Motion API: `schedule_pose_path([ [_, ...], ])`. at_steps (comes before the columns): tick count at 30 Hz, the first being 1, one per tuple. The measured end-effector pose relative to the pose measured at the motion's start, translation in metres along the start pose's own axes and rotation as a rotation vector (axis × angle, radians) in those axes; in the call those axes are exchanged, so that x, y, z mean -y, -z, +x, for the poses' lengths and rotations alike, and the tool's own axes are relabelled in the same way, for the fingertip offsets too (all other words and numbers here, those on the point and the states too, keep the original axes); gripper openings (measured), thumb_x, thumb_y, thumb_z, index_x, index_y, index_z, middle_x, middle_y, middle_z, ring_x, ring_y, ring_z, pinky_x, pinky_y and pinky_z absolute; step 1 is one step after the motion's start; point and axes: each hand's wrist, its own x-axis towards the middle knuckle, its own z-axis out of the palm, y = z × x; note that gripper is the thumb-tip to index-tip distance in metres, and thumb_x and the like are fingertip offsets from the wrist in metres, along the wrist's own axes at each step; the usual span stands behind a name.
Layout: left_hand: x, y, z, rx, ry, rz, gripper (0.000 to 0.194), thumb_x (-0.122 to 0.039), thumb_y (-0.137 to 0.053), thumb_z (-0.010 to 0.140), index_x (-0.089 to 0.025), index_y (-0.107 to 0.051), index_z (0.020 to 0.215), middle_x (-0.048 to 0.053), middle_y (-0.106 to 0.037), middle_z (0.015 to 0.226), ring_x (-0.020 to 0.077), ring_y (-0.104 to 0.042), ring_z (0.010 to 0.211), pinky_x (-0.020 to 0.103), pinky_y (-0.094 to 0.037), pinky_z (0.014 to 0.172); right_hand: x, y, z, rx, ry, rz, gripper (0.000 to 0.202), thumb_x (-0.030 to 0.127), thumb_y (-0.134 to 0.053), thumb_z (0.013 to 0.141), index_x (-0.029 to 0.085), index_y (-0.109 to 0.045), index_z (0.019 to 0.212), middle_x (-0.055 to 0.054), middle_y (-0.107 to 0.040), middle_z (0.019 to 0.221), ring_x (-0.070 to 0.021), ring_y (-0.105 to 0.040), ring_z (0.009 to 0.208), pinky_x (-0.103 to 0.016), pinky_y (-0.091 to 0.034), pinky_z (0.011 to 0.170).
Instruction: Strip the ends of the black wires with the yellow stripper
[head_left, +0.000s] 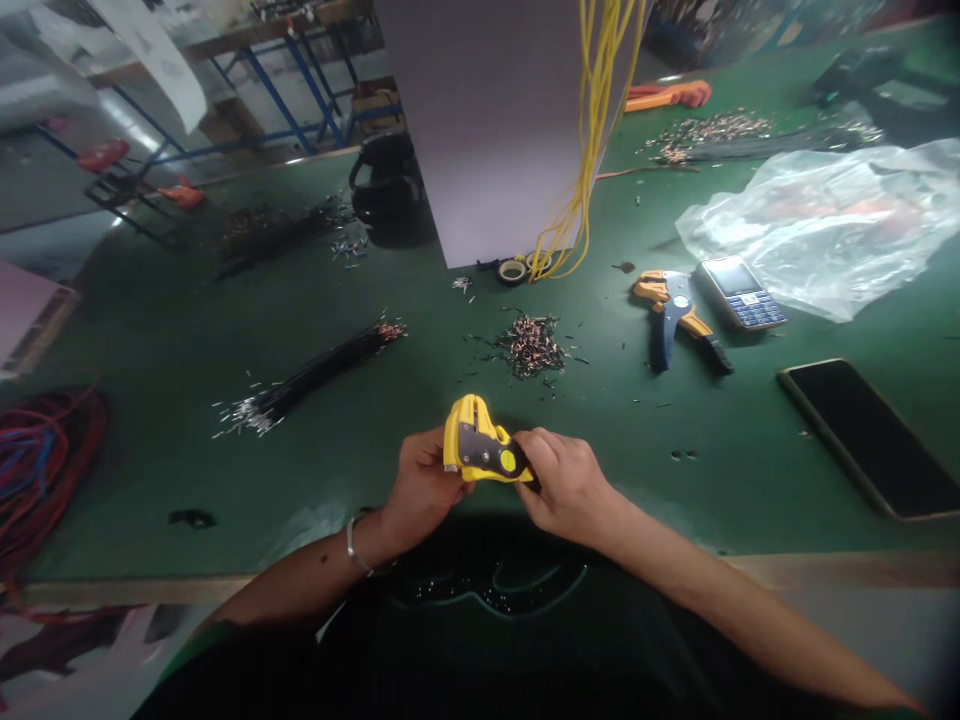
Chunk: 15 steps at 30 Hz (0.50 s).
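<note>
Fingers of my right hand clamp the yellow stripper by its handle end, long axis crosswise, its head against my left hand, whose grip I cannot tell.

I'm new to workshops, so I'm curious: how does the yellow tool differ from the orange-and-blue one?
The yellow tool has dark grey side panels; the orange-and-blue tool has a blue handle and a black grip end. The yellow tool is held up in the right hand, while the orange-and-blue tool lies on the green table, handles apart. Both have a chunky head.
</note>
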Motion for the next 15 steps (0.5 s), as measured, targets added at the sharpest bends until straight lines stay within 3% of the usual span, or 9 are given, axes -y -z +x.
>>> schedule_pose_path([
  [4,-0.004,-0.0044,0.0026,-0.005,0.112,-0.097,0.011,-0.013,-0.059,0.06,-0.017,-0.052,0.053,-0.007,-0.045,0.04,0.0034,-0.036,0.035,0.015,-0.026,0.033,-0.0007,-0.0035,-0.0016,-0.021,-0.018,0.002,0.021,0.013,-0.047,0.076,0.015,-0.051,0.097,-0.007,-0.061,0.075,-0.0194,-0.055,0.063,-0.03,-0.04,0.056],
  [15,0.0036,0.0009,0.0053,0.014,0.054,-0.048,0.015,-0.008,-0.054,0.065,-0.016,-0.051,0.053,-0.007,-0.045,0.041,0.0034,-0.035,0.036,0.016,-0.027,0.035,0.002,-0.003,0.0023,-0.02,-0.061,-0.148,0.016,0.012,-0.048,0.072,0.016,-0.053,0.086,-0.005,-0.06,0.07,-0.0188,-0.051,0.06,-0.031,-0.036,0.056],
])
